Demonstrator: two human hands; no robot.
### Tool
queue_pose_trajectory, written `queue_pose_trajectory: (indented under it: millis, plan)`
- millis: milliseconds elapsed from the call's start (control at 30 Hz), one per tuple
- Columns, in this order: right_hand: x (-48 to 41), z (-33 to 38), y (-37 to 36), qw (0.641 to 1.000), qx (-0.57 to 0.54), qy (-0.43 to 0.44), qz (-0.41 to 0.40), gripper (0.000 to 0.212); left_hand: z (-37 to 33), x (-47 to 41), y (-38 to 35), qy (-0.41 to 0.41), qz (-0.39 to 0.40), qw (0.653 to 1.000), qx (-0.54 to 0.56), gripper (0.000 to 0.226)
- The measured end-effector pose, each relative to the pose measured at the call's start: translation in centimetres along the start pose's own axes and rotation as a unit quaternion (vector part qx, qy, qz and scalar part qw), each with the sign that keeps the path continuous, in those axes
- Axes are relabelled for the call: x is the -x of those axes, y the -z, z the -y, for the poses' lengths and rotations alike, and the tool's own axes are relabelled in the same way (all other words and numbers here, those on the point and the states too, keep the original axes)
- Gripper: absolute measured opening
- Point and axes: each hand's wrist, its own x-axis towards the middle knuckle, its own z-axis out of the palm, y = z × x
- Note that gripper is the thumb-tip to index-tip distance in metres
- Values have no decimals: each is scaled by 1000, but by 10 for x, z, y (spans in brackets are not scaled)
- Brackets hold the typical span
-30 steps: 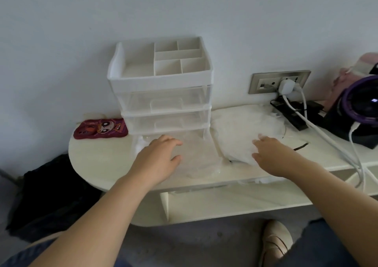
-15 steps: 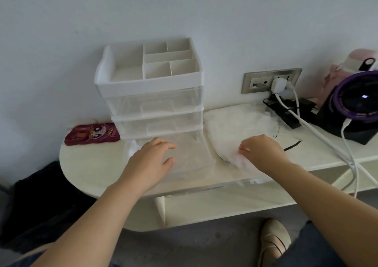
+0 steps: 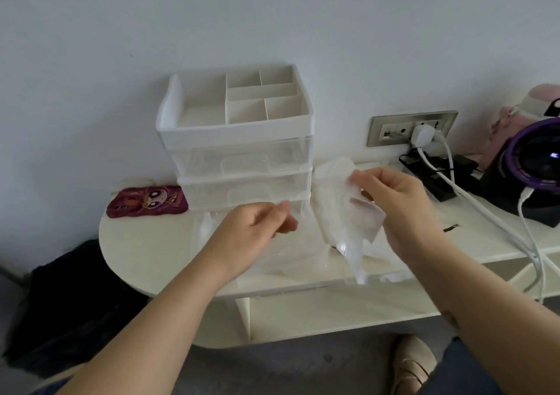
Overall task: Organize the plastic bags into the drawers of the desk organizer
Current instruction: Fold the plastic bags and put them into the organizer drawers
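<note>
Head cam: right hand (image 3: 403,213) fingers (image 3: 374,176) pinch one plastic bag (image 3: 354,237), left hand (image 3: 254,231) grip unclear, drawers (image 3: 242,164) look empty, basically everything left.

- The right hand (image 3: 403,213), which 1 s ago lay on the pile of bags (image 3: 325,197) right of the desk organizer (image 3: 236,140), is now raised clear of the desk (image 3: 145,243).
- It now pinches 1 plastic bag (image 3: 354,222) between thumb and fingers. The bag has come up off the pile and hangs crumpled below the hand, its lower end over the desk's near edge.
- The left hand (image 3: 251,231), earlier flat on the clear pulled-out drawer (image 3: 291,258) in front of the organizer, has lifted off it and now hovers above it.
- Its fingers, straight before, now curl toward the thumb. Whether they pinch any clear film cannot be told.
</note>
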Motion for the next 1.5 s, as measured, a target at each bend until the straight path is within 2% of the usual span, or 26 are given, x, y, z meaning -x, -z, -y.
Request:
queue_pose_trajectory:
  millis: [67, 167, 233, 300, 433, 533, 733, 867, 1033, 1067, 1167, 1267, 1333, 1400, 1467, 1500]
  plan:
    - [4, 4, -18, 998, 28, 48, -33, 17, -3, -2, 6, 53, 55, 982, 170, 69]
    - [12, 8, -44, 985, 98, 143, -20, 11, -5, -3, 16, 90, 106, 927, 348, 88]
    - [13, 8, -63, 957, 156, 246, -10, 11, -4, -2, 24, 58, 141, 902, 404, 88]
    - [11, 3, -80, 935, 190, 300, 13, 9, -3, 0, 32, 38, 140, 896, 420, 77]
    - [1, -15, -106, 931, 241, 266, 68, 13, 11, -6, 42, 131, -28, 928, 347, 32]
    - [-6, -32, -115, 912, 328, 203, 143, 30, 24, -11, 50, 196, -96, 921, 322, 24]
    - [-11, -50, -119, 834, 474, 121, 256, 43, 42, -12, 54, 262, -92, 926, 256, 18]
    - [-13, -50, -118, 817, 493, 71, 290, 48, 43, -13, 51, 265, -94, 930, 236, 23]
    - [-14, -33, -112, 808, 509, 109, 276, 16, 41, -13, 55, 277, -89, 925, 245, 26]
    - [-13, -27, -110, 796, 521, 124, 281, 16, 41, -13, 56, 279, -87, 924, 247, 27]
    - [-12, -12, -100, 728, 586, 176, 311, 18, 44, -13, 57, 281, -90, 927, 232, 32]
    - [-12, -2, -90, 697, 609, 139, 352, 19, 49, -12, 54, 270, -79, 950, 137, 39]
    - [-13, 3, -87, 704, 588, 76, 390, 31, 50, -13, 50, 251, -65, 965, 47, 36]
    - [-14, 6, -87, 738, 550, 42, 389, 46, 48, -14, 48, 229, -58, 971, -33, 33]
    - [-19, 4, -91, 791, 506, 65, 336, 50, 47, -15, 45, 215, -59, 971, -80, 36]
    - [-21, 1, -94, 805, 496, 90, 314, 48, 46, -15, 44, 212, -62, 971, -94, 39]
